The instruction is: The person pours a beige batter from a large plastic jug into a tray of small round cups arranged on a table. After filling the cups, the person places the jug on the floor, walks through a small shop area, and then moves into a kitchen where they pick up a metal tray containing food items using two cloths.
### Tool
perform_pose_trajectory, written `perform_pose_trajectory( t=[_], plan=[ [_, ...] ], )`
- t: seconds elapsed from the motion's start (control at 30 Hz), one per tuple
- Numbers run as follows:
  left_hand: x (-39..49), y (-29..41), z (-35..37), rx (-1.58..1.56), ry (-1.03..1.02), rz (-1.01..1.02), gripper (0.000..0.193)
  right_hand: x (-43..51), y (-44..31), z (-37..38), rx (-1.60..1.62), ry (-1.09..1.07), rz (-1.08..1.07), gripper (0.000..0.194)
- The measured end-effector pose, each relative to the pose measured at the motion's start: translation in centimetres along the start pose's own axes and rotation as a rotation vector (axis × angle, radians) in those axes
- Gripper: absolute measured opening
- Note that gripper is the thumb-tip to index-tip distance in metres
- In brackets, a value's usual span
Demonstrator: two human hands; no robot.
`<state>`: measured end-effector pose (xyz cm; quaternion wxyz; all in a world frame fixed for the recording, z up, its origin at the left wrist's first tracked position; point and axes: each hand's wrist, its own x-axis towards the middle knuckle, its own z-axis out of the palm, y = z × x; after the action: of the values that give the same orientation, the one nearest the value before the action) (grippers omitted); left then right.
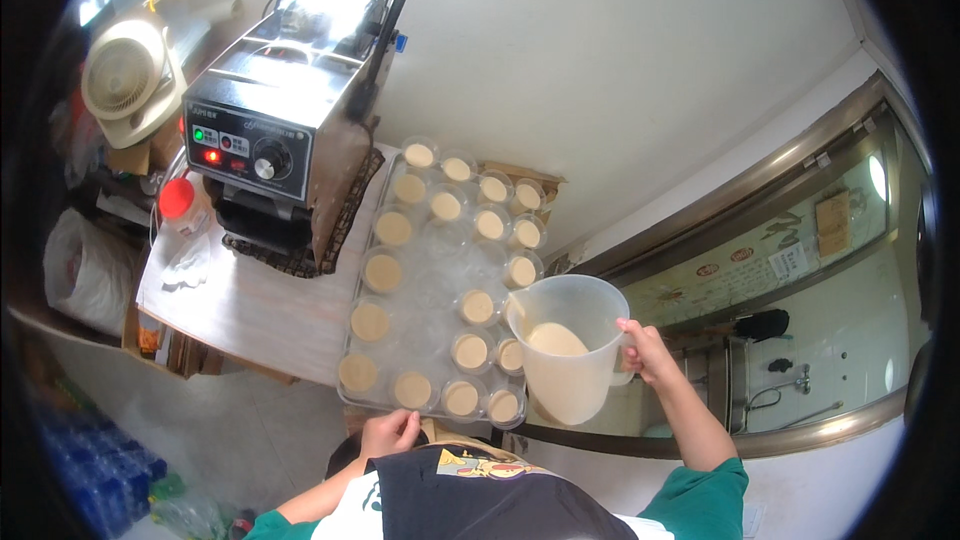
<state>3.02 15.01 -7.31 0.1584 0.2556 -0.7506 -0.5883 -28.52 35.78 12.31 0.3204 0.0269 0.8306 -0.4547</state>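
My right hand [646,354] grips the handle of a translucent plastic pitcher [570,382], tilted left and partly filled with a creamy beige liquid. Its spout hangs over the right side of a tray [339,379], where beige liquid runs at the lip above a partly hidden cup. Many clear plastic cups stand on the tray. Those around the border hold the same beige liquid, such as a cup [412,390] at the front. Clear cups [442,270] in the middle look empty. My left hand [391,433] is at the tray's front rim, fingers curled; whether it grips the rim cannot be told.
A metal cup-sealing machine [277,112] with lit indicators stands on the table [285,322], left of the tray. Beside it is a red-lidded jar [180,202]. A beige fan [124,79] is further left. A framed window [750,277] lies to the right, bottle packs [97,465] lower left.
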Motion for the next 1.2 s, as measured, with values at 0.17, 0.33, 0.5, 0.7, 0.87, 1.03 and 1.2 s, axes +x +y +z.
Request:
perform_pose_trajectory(
  t=[0.17, 0.33, 0.5, 0.7, 0.87, 1.03, 1.2],
  plan=[
    [0.0, -0.2, 0.1, 0.008, -0.004, -0.012, 0.019, 0.7, -0.8, -0.3, 0.042, 0.017, 0.003, 0.04],
    [0.0, -0.2, 0.1, 0.056, -0.018, -0.049, 0.02, 1.8, -2.0, -0.5, 0.036, -0.002, -0.018, 0.043],
    [0.0, -0.2, 0.1, 0.007, -0.007, -0.073, 0.02, 3.0, -3.4, -0.1, 0.009, 0.012, 0.019, 0.047],
    [0.2, -0.3, 0.0, -0.014, 0.0, -0.091, 0.021, 4.0, -5.0, 0.4, -0.047, -0.009, 0.031, 0.053],
    [0.2, -0.2, 0.0, -0.028, 0.003, -0.103, 0.021, 4.8, -5.6, 0.6, -0.099, -0.03, 0.045, 0.056],
    [0.4, 0.0, 0.2, -0.071, 0.051, -0.083, 0.022, 5.6, -5.8, 0.7, -0.123, -0.028, 0.052, 0.057],
    [0.4, 0.0, 0.2, -0.089, 0.036, -0.108, 0.021, 6.2, -5.9, 0.8, -0.14, -0.022, 0.059, 0.058]
  ],
)
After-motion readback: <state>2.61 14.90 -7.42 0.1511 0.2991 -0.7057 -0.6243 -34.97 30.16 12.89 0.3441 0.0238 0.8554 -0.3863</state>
